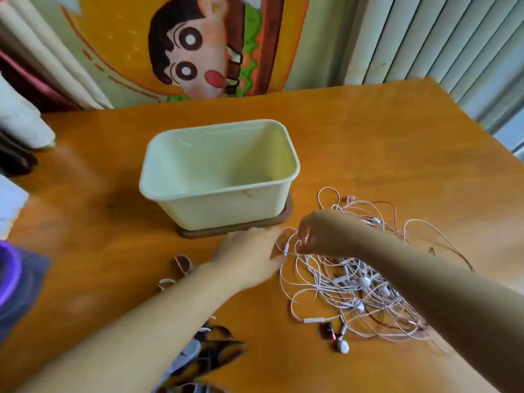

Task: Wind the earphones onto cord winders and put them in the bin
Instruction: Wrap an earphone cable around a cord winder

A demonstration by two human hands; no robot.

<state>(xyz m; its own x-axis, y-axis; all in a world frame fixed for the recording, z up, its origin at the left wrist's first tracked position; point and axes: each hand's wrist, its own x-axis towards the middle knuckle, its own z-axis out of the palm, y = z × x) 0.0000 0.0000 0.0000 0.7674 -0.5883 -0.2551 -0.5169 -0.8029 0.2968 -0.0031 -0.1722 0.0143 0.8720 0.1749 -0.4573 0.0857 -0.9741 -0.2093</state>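
Note:
A cream plastic bin (181,154) stands empty on a brown base in the middle of the orange table. To its right lies a tangled heap of pink-white earphones (351,287). My right hand (323,234) pinches a cord at the heap's left edge, fingers curled down. My left hand (252,256) reaches in beside it, just in front of the bin's base, its fingers at the same cord; whether they grip it is hidden. Several cord winders (181,265) lie left of my left wrist, and more of them (209,350) below my left forearm.
The orange table (397,154) ends at the back against a cartoon cushion (195,49) and a ribbed wall. Folded cloth (19,123) sits at the far left edge, a purple object (8,273) at the near left.

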